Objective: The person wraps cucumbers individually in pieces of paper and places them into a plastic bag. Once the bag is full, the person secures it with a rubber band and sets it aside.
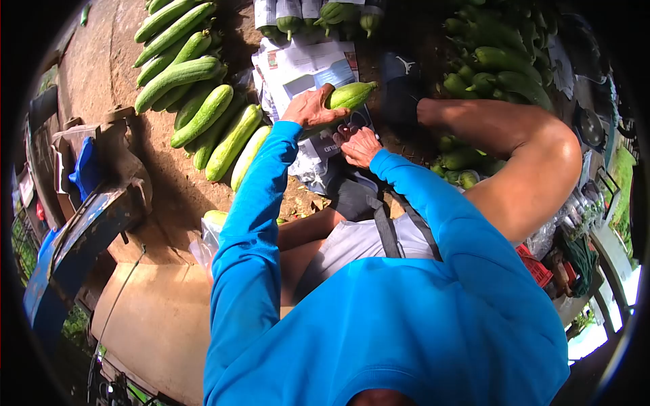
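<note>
My left hand (308, 108) is closed around a green gourd (353, 95), whose stem end points right. The gourd lies over a stack of newspaper sheets (308, 64) on the ground. Just below it, my right hand (361, 146) has its fingers bent and pressed together at the edge of a printed newspaper sheet (329, 145). Its fingertips are partly hidden, and the sheet runs beneath both hands.
Long green gourds (177, 81) lie in a row at the left. Paper-wrapped gourds (288, 15) stand beyond the newspapers. More green gourds (504, 61) are heaped at the right, past my bent leg (514, 145). A blue-painted frame (81, 237) stands at far left, a red basket (533, 266) at right.
</note>
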`<action>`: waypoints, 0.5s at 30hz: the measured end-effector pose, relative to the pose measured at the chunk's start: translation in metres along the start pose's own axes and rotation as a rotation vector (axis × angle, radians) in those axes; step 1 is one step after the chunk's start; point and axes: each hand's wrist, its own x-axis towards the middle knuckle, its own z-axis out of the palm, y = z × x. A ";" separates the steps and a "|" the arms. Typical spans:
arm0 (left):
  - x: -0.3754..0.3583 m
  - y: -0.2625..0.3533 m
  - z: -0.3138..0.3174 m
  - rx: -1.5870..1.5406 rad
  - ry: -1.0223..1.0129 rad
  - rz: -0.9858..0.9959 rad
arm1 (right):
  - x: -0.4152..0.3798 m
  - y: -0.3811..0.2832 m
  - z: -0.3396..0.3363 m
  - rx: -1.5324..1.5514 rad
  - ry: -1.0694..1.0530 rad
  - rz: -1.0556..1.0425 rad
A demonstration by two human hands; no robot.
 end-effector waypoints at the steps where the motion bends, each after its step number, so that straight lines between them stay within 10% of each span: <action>1: 0.004 0.002 0.005 0.012 -0.025 0.018 | -0.004 0.002 0.008 0.022 0.075 -0.015; 15: 0.006 -0.003 0.054 0.118 0.158 0.240 | -0.014 -0.004 0.015 0.155 0.265 -0.042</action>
